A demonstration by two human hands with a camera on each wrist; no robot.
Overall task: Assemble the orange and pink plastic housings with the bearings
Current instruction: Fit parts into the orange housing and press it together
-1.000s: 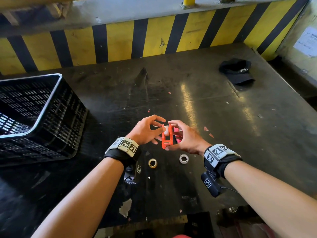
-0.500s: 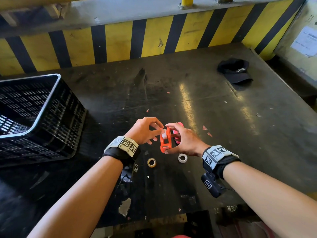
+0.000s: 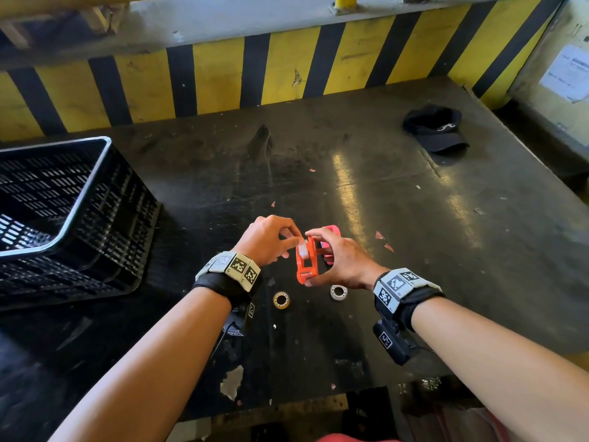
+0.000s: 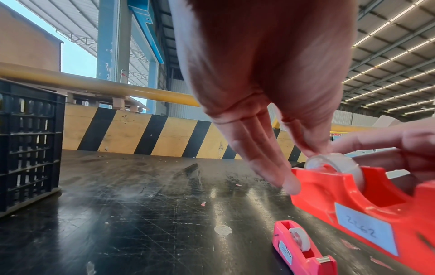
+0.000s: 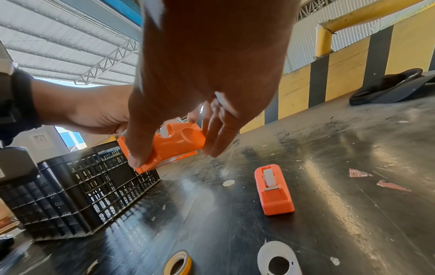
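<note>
My right hand [image 3: 341, 260] grips the orange housing [image 3: 306, 260] above the table, thumb at its near end and fingers at its far end [image 5: 174, 145]. A clear white bearing [image 4: 336, 163] sits in the housing's top slot. My left hand [image 3: 271, 237] pinches that bearing, the thumb on its rim, the other fingers [image 4: 277, 174] lying against the housing's side [image 4: 353, 201]. The pink housing [image 4: 303, 247] lies on the table just beyond, partly hidden by my right hand in the head view [image 3: 331, 231]; it holds a white bearing. Two loose bearings lie below my hands: a yellowish one [image 3: 281, 299] and a white one [image 3: 338, 291].
A black slatted crate [image 3: 63, 218] stands at the left of the dark table [image 3: 414, 234]. A black cap [image 3: 436, 129] lies at the far right. A yellow and black striped barrier [image 3: 223, 74] runs along the back edge. Small red scraps [image 3: 384, 242] lie right of my hands.
Both hands and the orange housing have drifted slightly forward. My left fingers have closed in from a spread pose onto the bearing at the housing's top.
</note>
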